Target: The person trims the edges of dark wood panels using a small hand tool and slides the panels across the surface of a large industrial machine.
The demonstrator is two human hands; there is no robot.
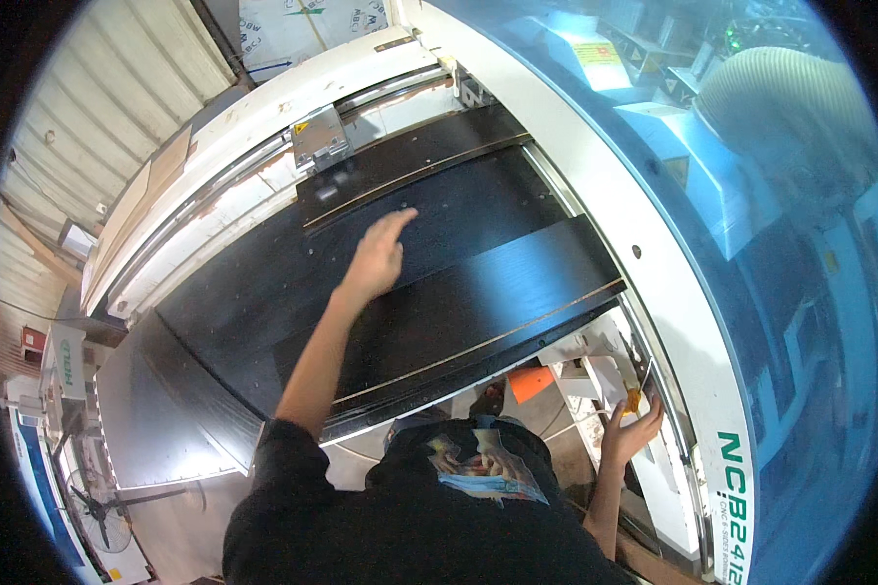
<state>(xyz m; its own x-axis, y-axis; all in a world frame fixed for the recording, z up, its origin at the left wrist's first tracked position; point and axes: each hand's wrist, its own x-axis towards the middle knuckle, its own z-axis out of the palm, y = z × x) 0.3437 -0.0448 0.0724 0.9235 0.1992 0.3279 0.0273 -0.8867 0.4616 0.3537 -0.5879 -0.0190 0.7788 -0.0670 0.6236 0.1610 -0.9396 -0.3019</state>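
My left hand is stretched out over the black machine table, between two black boards, with nothing in it. The nearer board lies in front of my body, with a pale strip along its near edge. Farther off, the other board lies beside a metal clamp. On the right, my right hand has its thumb and fingers apart next to a small yellow part on the white machine frame. Whether it touches that part is unclear.
A white frame beam and a blue transparent cover bound the right side, with a ribbed hose behind the cover. A guide rail runs along the far side. Near my legs is an orange piece. A fan stands lower left.
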